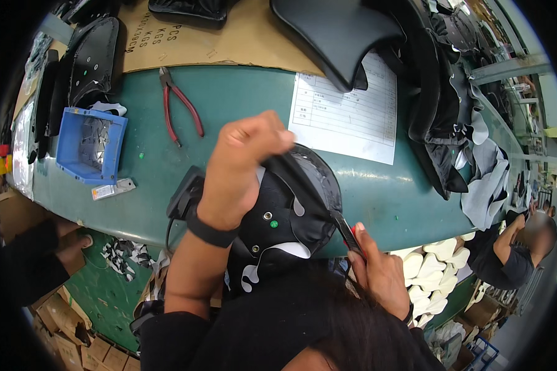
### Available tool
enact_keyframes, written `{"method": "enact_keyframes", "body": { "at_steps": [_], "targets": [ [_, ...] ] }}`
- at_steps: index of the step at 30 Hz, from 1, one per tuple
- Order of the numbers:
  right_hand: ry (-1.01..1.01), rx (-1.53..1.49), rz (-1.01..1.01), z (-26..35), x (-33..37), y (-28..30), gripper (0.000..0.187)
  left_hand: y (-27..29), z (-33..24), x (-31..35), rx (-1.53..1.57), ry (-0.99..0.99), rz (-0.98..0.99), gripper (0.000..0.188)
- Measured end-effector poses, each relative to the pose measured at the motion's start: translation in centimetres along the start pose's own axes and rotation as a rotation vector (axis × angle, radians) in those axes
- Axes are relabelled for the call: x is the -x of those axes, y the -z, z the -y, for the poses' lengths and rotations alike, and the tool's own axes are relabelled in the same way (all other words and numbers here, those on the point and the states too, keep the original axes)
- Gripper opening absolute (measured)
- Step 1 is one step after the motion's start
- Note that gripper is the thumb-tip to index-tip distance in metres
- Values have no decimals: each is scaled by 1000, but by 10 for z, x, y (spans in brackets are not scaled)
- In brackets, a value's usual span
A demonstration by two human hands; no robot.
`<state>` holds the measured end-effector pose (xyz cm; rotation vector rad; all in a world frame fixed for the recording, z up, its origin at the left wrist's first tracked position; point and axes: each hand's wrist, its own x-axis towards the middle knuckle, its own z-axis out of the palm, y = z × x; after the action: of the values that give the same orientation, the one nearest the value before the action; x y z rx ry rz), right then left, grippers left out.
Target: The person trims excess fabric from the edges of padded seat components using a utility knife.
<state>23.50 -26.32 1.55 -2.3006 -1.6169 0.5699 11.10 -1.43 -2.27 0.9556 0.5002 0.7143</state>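
My left hand (pixel 244 148), closed in a fist, pulls on a dark strip of cover material (pixel 300 182). This strip runs taut towards my right hand (pixel 377 269). That hand is wrapped round a red-handled tool (pixel 343 230) with a dark metal front end, which meets the strip; its exact kind is partly hidden by my fingers. Under both hands, at the table's near edge, lies a black padded seat piece (pixel 266 238), underside up. It shows metal-ringed holes, a green dot and pale fabric edges.
Red-handled pliers (pixel 178 105) and a blue bin (pixel 68 148) of small metal bits lie left on the green table (pixel 229 93). A printed sheet (pixel 346 117), cardboard (pixel 241 43) and black seat pieces (pixel 340 31) are farther back. Pale shaped pieces (pixel 433 272) and another person (pixel 507 253) are at right.
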Motion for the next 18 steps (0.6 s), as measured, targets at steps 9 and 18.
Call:
{"method": "enact_keyframes", "body": {
  "at_steps": [9,18],
  "targets": [
    [337,207,247,-18,-119,41,47,5,-53,28,-473,203,15,10],
    [408,298,429,-24,-130,40,49,-1,-5,13,-916,-10,97,26]
  ]
}}
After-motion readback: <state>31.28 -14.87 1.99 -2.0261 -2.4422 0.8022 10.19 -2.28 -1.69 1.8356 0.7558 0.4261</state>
